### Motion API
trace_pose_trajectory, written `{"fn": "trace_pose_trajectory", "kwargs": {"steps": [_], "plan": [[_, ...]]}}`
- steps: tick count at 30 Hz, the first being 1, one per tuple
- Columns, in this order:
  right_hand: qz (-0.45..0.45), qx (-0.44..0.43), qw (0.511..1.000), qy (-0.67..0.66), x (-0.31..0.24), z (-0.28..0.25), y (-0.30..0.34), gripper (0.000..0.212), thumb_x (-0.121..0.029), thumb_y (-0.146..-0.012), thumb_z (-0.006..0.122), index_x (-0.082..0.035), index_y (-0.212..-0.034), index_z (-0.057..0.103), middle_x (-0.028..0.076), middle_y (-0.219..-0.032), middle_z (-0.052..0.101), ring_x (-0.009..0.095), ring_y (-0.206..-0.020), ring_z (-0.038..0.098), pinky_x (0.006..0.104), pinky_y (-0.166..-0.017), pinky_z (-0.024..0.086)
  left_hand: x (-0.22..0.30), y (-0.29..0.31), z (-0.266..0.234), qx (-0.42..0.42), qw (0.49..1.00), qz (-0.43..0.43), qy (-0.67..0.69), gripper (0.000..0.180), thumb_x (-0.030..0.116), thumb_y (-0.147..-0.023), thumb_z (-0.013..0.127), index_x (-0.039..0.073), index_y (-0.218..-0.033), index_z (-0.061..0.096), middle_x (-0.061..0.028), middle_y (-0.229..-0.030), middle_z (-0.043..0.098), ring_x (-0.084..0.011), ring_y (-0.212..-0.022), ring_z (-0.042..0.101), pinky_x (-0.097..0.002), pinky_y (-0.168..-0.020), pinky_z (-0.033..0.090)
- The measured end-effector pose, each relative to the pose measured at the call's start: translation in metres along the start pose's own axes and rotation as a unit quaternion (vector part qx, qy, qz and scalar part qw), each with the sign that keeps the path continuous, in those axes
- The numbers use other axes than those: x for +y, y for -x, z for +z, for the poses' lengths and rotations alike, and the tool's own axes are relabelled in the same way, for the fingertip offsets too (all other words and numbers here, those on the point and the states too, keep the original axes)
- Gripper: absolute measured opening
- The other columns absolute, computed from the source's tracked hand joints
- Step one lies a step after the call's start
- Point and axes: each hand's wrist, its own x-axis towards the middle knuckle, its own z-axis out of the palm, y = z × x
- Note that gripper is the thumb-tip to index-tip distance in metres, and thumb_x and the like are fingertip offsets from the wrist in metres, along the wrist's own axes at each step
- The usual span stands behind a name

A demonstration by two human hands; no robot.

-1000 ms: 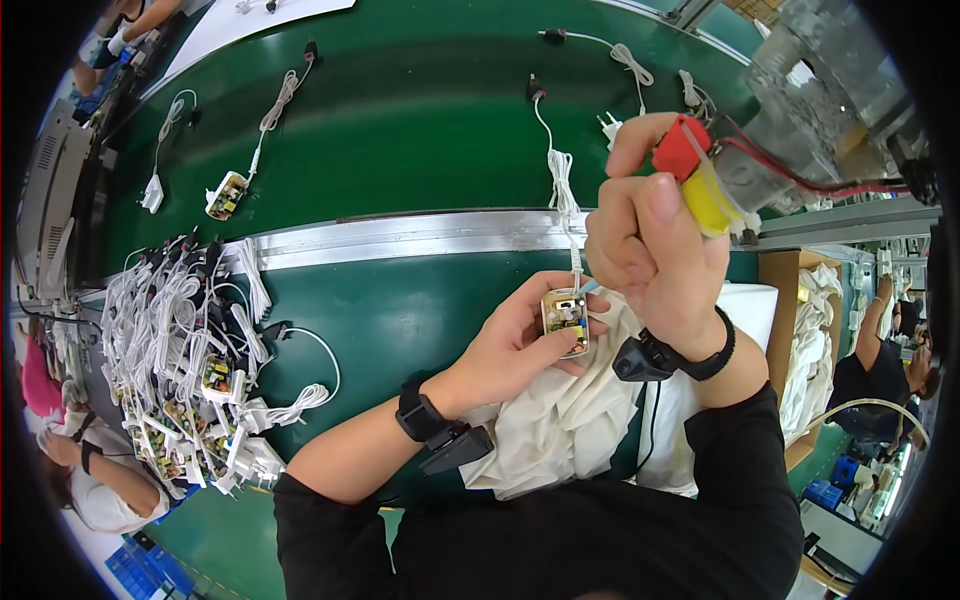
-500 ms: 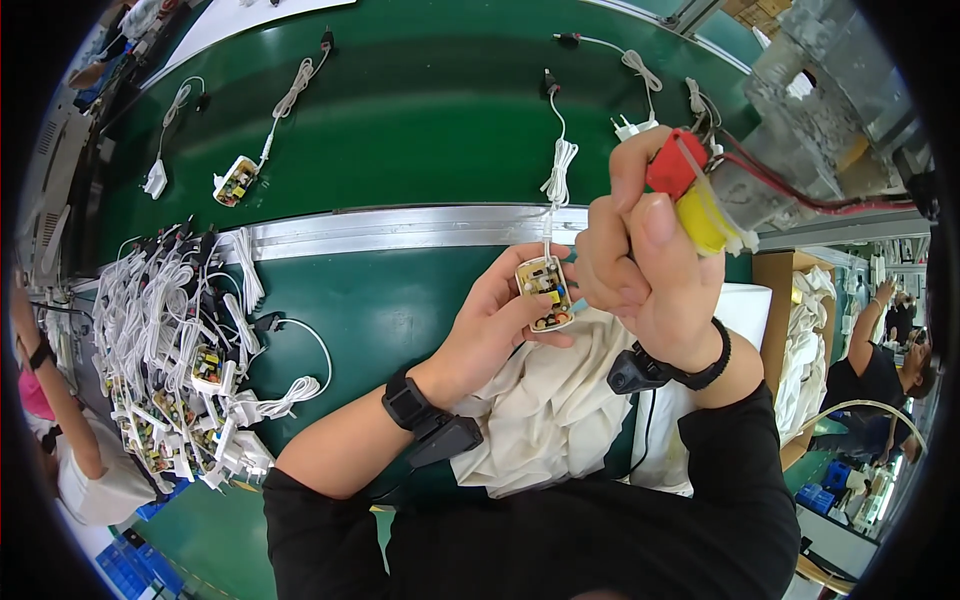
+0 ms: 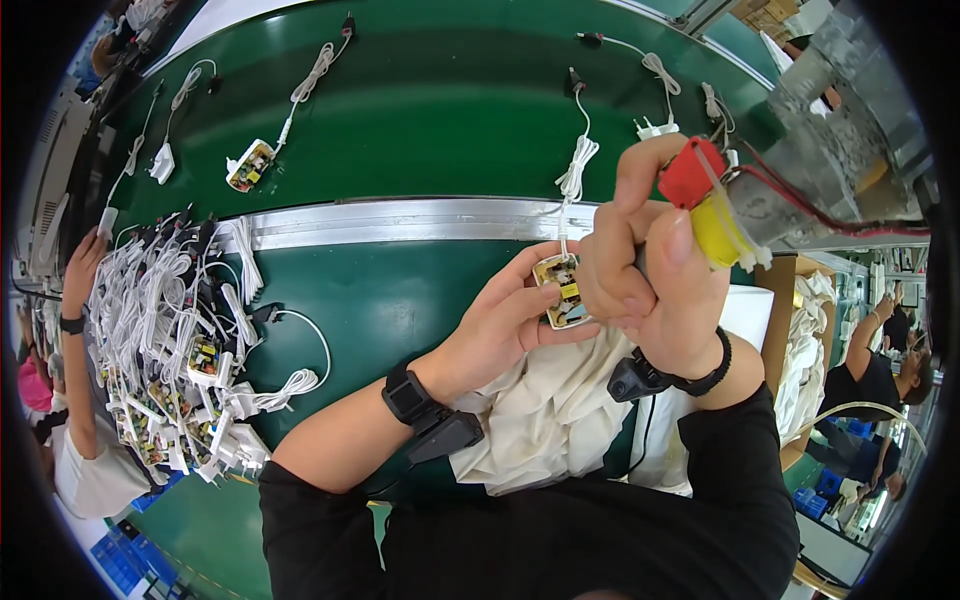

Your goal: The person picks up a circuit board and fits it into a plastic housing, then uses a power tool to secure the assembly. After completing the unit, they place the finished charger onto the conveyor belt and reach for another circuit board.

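Note:
My left hand [image 3: 500, 325] holds an open white power adapter [image 3: 566, 285], its thumb over the exposed circuit board. From its top a bundled white cord [image 3: 577, 165] runs up across the metal rail onto the green belt. Just to the right, my right hand [image 3: 665, 265] is closed around a tool with a red block [image 3: 692, 170], a yellow block [image 3: 722, 228] and a grimy grey body. Red and dark wires trail from it to the right. Its front end is mostly hidden behind my fingers, close to the adapter. Off-white cloth [image 3: 550, 410] lies below both hands.
A heap of corded adapters [image 3: 165, 340] fills the left side. Other adapters, one open [image 3: 250, 165], lie on the green belt [image 3: 430, 130] beyond the metal rail [image 3: 380, 222]. A co-worker's hand [image 3: 88, 255] touches an adapter at far left. A carton [image 3: 785, 350] stands at right.
The adapters on the belt have shifted right. My left hand and its adapter have moved slightly right, nearer the right hand. A co-worker's hand has come up at far left with an adapter.

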Motion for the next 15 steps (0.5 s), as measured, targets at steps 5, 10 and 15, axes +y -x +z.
{"fn": "trace_pose_trajectory", "kwargs": {"steps": [5,10,15], "plan": [[0.005,0.025,0.992,-0.125,0.007,0.002,0.006,0.038,-0.033,-0.09,0.051,-0.001,-0.107,0.037,-0.001,-0.063,0.041,0.003,-0.045,0.031,0.0202,-0.041,0.025,0.0,0.0,-0.003,-0.023,1.0,-0.012,0.003,0.038,0.007,-0.095,0.033,0.005,-0.133,0.028,-0.0097,-0.127,0.043,-0.0209,-0.116,0.049,-0.041,-0.097,0.045],[0.007,0.024,0.994,-0.111,0.001,0.0,0.004,0.041,-0.033,-0.09,0.05,0.0,-0.11,0.037,-0.001,-0.061,0.04,0.002,-0.045,0.031,0.02,-0.041,0.025,0.001,-0.002,-0.001,-0.011,1.0,-0.019,-0.017,0.039,0.007,-0.094,0.036,0.005,-0.132,0.029,-0.0094,-0.127,0.043,-0.0207,-0.114,0.05,-0.04,-0.095,0.046],[-0.006,-0.003,1.0,-0.021,-0.009,-0.001,-0.002,0.051,-0.047,-0.092,0.044,-0.002,-0.112,0.032,-0.003,-0.049,0.032,0.004,-0.038,0.028,0.0209,-0.037,0.023,0.005,-0.032,-0.003,0.012,0.984,0.049,-0.171,0.042,0.01,-0.091,0.047,0.005,-0.13,0.033,-0.0103,-0.119,0.046,-0.021,-0.105,0.054,-0.0342,-0.084,0.05]]}}
